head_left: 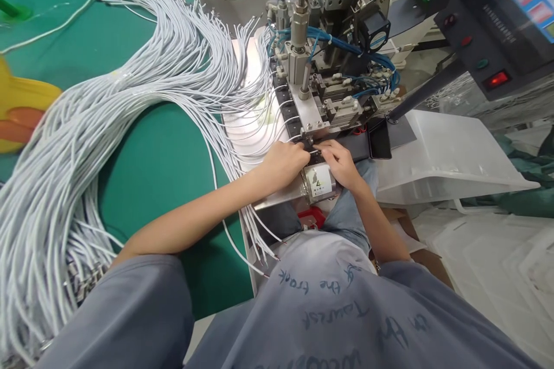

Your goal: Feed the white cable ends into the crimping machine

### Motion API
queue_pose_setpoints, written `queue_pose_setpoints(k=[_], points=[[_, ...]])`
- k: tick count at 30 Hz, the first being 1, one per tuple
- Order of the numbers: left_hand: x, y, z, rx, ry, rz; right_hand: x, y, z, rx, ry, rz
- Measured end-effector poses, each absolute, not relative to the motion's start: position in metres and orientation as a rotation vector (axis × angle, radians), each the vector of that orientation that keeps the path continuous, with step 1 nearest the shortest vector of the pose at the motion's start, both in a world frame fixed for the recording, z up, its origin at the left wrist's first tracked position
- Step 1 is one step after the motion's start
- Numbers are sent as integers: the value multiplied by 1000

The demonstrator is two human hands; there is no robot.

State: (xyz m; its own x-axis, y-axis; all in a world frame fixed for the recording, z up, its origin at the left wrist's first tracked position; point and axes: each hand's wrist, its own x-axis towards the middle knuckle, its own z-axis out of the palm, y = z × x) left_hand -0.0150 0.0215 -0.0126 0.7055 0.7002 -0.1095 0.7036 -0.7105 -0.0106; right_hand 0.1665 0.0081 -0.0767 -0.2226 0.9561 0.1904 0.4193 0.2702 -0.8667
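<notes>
My left hand [285,162] is closed at the near end of the machine's black slotted track [289,108], its fingertips curled down; what they pinch is hidden. Just to its right, my right hand [340,162] has its fingers bent together at the same spot, around the end of a thin white cable that is mostly covered. White cables [173,78] run in a thick bundle from the left, and several single ones lie across into the track. Below my hands sits a metal cylinder with a white label [319,180].
The machine's metal press [298,63] with blue air tubes rises just beyond my hands. A control box [497,29] hangs at the upper right, above a white plastic bin [454,155]. Green mat [151,167] covers the left table; a yellow object [26,98] lies at its edge.
</notes>
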Motion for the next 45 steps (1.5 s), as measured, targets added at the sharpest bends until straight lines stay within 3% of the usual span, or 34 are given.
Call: queue_pose_setpoints(k=[9, 16, 18, 24, 28, 35, 45], points=[[-15, 23, -9, 2808, 1266, -158, 159, -34, -53, -1421, -1436, 490], [-17, 27, -9, 2704, 1494, -172, 78, -93, -71, -1180, -1809, 1614], [-16, 26, -11, 2695, 1495, -163, 58, -98, -80, -1105, -1824, 1746], [-4, 7, -5, 2706, 1185, 104, 88, -92, -61, -1279, -1940, 1315], [1, -6, 1, 2592, 847, 380, 142, -66, -39, -1463, -1649, 1170], [-5, 11, -15, 2387, 872, 495, 167, -25, -39, -1288, -1024, 1188], [-3, 2, -3, 2113, 812, 1039, 144, -42, -39, -1205, -982, 1124]])
